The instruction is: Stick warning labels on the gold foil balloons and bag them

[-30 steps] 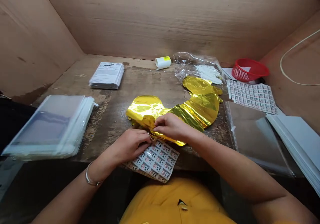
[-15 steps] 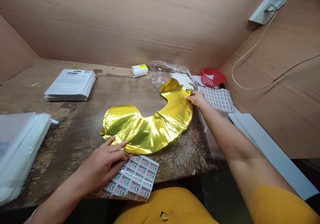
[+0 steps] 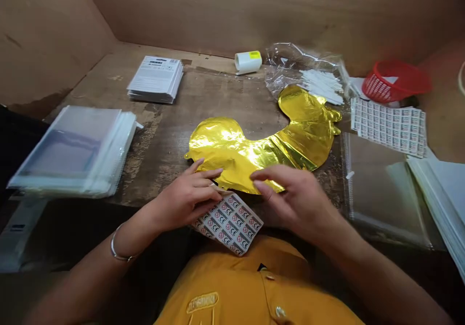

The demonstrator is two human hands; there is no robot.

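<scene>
A flat gold foil balloon (image 3: 261, 143), curved like a hook, lies in the middle of the worn wooden table (image 3: 203, 97). My left hand (image 3: 187, 199) rests on its near left edge with the fingers stretched out, lying over a sheet of small CE stickers (image 3: 230, 223) at the table's front edge. My right hand (image 3: 294, 196) hovers just above the balloon's near edge, fingers apart and slightly blurred, holding nothing that I can see.
A stack of clear bags (image 3: 72, 150) lies at the left, printed cards (image 3: 156, 78) at the back left. A white roll (image 3: 248, 61), a bag of white sticks (image 3: 312, 75), a red basket (image 3: 395, 80) and a label sheet (image 3: 388, 124) stand at the back right. More clear sleeves (image 3: 381, 189) lie at the right.
My right hand has come back from the balloon's far right end to its near edge. The view has swung left and down. My left hand stays on the balloon and stickers.
</scene>
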